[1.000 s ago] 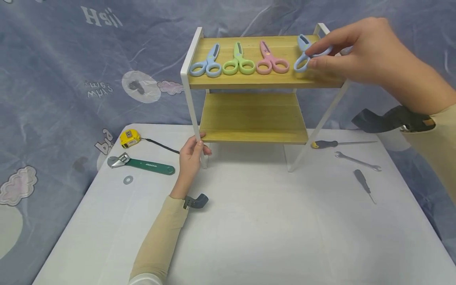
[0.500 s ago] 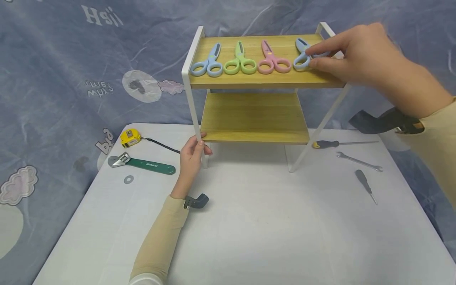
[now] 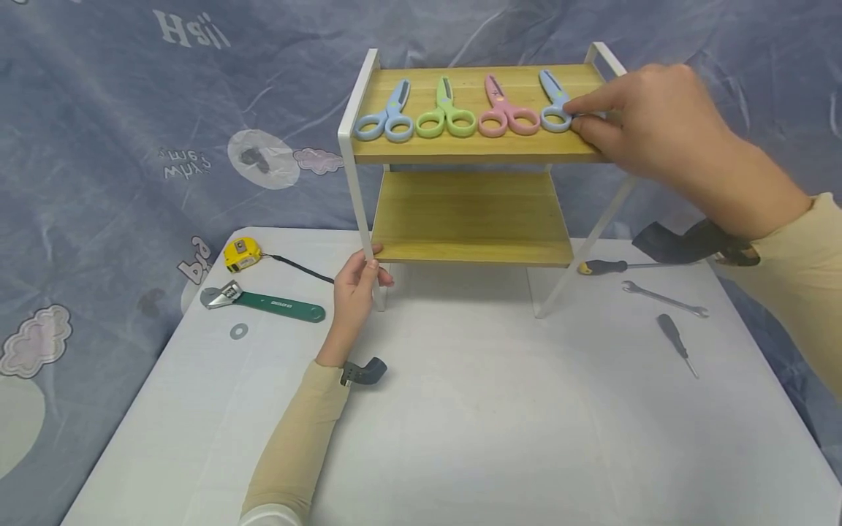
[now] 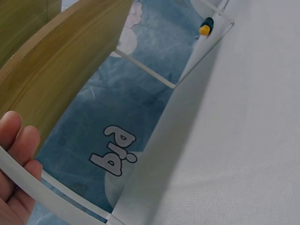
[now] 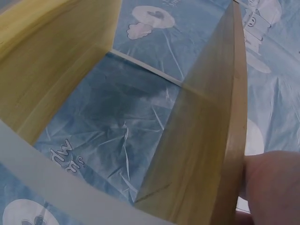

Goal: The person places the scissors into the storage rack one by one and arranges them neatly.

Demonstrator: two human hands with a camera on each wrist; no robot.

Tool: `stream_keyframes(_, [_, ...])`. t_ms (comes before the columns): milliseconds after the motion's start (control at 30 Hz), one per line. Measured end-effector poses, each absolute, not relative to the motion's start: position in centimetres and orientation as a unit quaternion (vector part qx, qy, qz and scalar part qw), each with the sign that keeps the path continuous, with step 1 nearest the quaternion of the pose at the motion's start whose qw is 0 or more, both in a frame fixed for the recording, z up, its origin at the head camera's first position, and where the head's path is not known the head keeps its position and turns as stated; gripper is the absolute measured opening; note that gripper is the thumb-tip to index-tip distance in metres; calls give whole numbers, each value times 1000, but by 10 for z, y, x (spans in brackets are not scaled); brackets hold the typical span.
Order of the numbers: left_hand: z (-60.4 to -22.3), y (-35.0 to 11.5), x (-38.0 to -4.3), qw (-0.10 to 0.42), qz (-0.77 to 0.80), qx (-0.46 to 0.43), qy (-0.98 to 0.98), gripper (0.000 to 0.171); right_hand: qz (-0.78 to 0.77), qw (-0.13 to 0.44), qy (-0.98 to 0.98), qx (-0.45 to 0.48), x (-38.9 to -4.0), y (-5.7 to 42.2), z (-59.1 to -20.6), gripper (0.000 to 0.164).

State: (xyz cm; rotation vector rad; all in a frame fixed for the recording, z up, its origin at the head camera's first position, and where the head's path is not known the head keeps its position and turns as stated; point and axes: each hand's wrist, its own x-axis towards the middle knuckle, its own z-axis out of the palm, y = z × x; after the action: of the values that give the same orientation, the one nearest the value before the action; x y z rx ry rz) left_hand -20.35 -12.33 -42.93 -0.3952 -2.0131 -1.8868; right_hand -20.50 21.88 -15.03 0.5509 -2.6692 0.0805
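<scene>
A two-tier wooden shelf (image 3: pixel 473 219) with a white metal frame stands at the back of the table. On its top board lie blue scissors (image 3: pixel 388 117), green scissors (image 3: pixel 445 117) and pink scissors (image 3: pixel 503 113) in a row, tips pointing back. At the right end of that row, my right hand (image 3: pixel 664 120) pinches a second pair of blue scissors (image 3: pixel 554 102) by the handles; its right loop is hidden behind the fingers. My left hand (image 3: pixel 354 288) grips the shelf's front left leg beside the lower board, fingers around the white bar (image 4: pixel 51 199) in the left wrist view.
To the left lie a yellow tape measure (image 3: pixel 241 253), a green-handled adjustable wrench (image 3: pixel 276 306) and a washer (image 3: pixel 239 332). On the right are a long screwdriver (image 3: pixel 601 267), a spanner (image 3: pixel 664 299) and a small screwdriver (image 3: pixel 672 336). A patterned blue cloth (image 3: pixel 131 183) hangs behind.
My right hand has shifted left and a little down, bringing the second blue scissors lower onto the top board, beside the pink ones. My left hand keeps its hold on the leg.
</scene>
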Motion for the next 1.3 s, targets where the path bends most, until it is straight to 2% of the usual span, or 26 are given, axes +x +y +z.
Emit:
stream_keyframes(700, [-428, -123, -201, 174, -671, -130, -709, 29, 47, 278, -927, 247, -204, 220, -162, 25])
stream_keyframes(1300, [-429, -122, -203, 177, -670, -137, -708, 29, 40, 262, -940, 213, -204, 219, -163, 34])
